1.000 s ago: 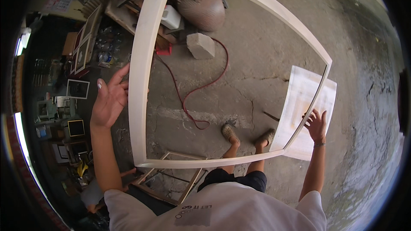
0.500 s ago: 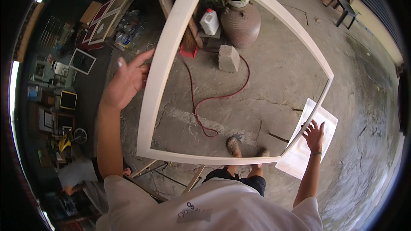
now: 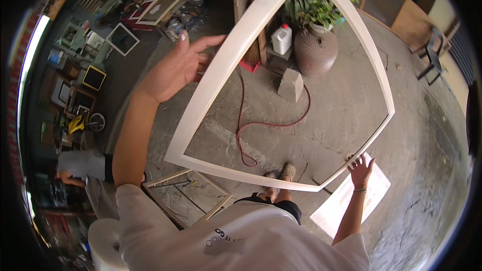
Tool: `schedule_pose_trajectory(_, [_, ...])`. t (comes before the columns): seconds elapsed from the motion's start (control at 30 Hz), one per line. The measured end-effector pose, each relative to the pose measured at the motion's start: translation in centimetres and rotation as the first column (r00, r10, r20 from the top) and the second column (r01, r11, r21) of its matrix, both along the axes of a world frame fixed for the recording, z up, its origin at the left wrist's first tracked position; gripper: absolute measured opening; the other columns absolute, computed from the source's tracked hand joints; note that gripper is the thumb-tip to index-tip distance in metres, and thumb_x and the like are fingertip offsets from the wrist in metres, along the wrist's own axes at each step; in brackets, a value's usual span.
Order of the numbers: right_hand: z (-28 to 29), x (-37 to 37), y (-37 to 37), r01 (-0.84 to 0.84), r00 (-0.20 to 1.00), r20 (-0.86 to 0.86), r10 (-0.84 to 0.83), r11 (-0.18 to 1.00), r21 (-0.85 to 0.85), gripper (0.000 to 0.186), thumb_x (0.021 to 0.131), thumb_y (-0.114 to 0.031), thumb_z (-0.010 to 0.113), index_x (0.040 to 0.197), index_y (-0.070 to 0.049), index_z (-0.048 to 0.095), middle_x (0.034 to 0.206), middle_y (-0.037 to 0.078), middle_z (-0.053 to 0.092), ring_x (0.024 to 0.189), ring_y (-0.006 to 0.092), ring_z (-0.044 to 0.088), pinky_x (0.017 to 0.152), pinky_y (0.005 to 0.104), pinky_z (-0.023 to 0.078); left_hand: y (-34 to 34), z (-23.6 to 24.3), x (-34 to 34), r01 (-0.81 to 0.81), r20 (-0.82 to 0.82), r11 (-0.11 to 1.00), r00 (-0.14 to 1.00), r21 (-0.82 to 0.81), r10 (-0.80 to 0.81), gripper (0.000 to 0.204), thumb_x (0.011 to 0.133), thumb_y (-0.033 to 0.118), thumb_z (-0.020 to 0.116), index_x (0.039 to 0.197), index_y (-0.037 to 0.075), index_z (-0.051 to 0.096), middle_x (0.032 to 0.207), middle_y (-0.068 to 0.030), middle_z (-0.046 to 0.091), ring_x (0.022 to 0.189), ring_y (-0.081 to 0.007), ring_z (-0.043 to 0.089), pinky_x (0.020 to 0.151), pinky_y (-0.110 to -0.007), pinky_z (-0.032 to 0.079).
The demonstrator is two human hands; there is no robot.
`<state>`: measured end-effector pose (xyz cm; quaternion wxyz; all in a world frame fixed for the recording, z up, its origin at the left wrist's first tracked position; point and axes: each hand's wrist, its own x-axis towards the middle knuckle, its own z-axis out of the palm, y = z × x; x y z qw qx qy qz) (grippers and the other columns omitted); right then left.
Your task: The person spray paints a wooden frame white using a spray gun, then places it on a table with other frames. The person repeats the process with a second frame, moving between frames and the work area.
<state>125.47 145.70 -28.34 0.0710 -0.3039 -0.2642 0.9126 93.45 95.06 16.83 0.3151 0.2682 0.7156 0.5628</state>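
Observation:
A large, pale, whitewashed wooden frame (image 3: 221, 70) is held up in front of me, its middle open so the floor shows through. My left hand (image 3: 173, 70) is at its left bar, with the fingertips reaching behind the wood and the thumb sticking up, clear of it. My right hand (image 3: 360, 173) holds the lower right bar, fingers spread over its edge. Below the right hand, a whitish flat panel (image 3: 326, 212) stands off to the side, partly covered by my forearm. My feet (image 3: 287, 171) are seen beneath the lower bar.
A red hose (image 3: 271, 124) winds over the concrete floor near a concrete block (image 3: 290, 85). Beyond are a big clay jar (image 3: 316, 52), a white jug (image 3: 282, 39) and a dark chair (image 3: 433, 57). A wooden frame stand (image 3: 221, 190) is at lower left, near another person (image 3: 85, 164).
My view has turned, shifting the surroundings rightward in the picture. The frame looks more tilted, its top corner further right. Both hands remain at the same bars.

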Motion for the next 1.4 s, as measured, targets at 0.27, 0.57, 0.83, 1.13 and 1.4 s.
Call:
schedule_pose_trajectory(0.27, [-3.1, -9.2, -0.4, -0.098, 0.991, -0.089, 0.095, 0.995, -0.030, 0.076, 0.088, -0.077, 0.046, 0.124, -0.011, 0.055, 0.107, 0.008, 0.061, 0.107, 0.0303, 0.055, 0.098, 0.0523, 0.037, 1.5, 4.0, 1.8, -0.137, -0.058, 0.987, 0.989, -0.086, 0.132, 0.093, 0.095, 0.077, 0.019, 0.151, 0.004, 0.035, 0.115, -0.0101, 0.064, 0.097, -0.0133, 0.059, 0.088, -0.030, 0.046])
schedule_pose_trajectory(0.57, [-2.7, -15.6, -0.7, -0.222, 0.972, -0.086, 0.219, 0.974, -0.036, 0.075, 0.087, -0.077, 0.048, 0.122, -0.011, 0.054, 0.108, 0.010, 0.061, 0.108, 0.0328, 0.055, 0.097, 0.0523, 0.039, -1.6, 3.5, 2.0, -0.260, -0.041, 0.964, 0.965, -0.062, 0.258, 0.084, 0.099, 0.071, 0.017, 0.150, 0.007, 0.039, 0.112, -0.0098, 0.065, 0.097, -0.0134, 0.058, 0.087, -0.030, 0.045])
schedule_pose_trajectory(0.83, [-0.3, -21.3, -5.6, -0.342, 0.940, 0.014, 0.342, 0.938, 0.055, 0.076, 0.085, -0.079, 0.050, 0.123, -0.012, 0.053, 0.110, 0.010, 0.060, 0.110, 0.0326, 0.055, 0.096, 0.0524, 0.039, -10.5, 0.9, 0.5, -0.489, 0.010, 0.870, 0.872, -0.058, 0.490, 0.082, 0.099, 0.071, 0.019, 0.147, 0.008, 0.043, 0.111, -0.0107, 0.065, 0.095, -0.0141, 0.060, 0.086, -0.030, 0.045])
schedule_pose_trajectory(1.13, [-1.7, -31.7, -25.9, -0.407, 0.912, -0.068, 0.404, 0.912, -0.051, 0.072, 0.087, -0.079, 0.046, 0.119, -0.015, 0.054, 0.117, 0.009, 0.056, 0.115, 0.0324, 0.050, 0.101, 0.0550, 0.032, -26.1, 4.8, -8.3, -0.545, 0.106, 0.837, 0.830, -0.046, 0.547, 0.094, 0.096, 0.076, 0.023, 0.132, -0.005, 0.056, 0.113, -0.0089, 0.067, 0.104, -0.0124, 0.061, 0.091, -0.026, 0.046])
schedule_pose_trajectory(1.4, [-2.0, -42.1, -49.7, -0.389, 0.921, -0.085, 0.380, 0.905, -0.174, 0.078, 0.085, -0.080, 0.046, 0.124, -0.013, 0.049, 0.124, 0.015, 0.052, 0.121, 0.0368, 0.047, 0.104, 0.0569, 0.030, -41.3, 14.0, -13.3, -0.440, -0.221, 0.784, 0.898, -0.438, 0.380, 0.092, 0.095, 0.075, 0.018, 0.145, 0.002, 0.042, 0.135, -0.0124, 0.054, 0.127, -0.0202, 0.043, 0.108, -0.030, 0.035])
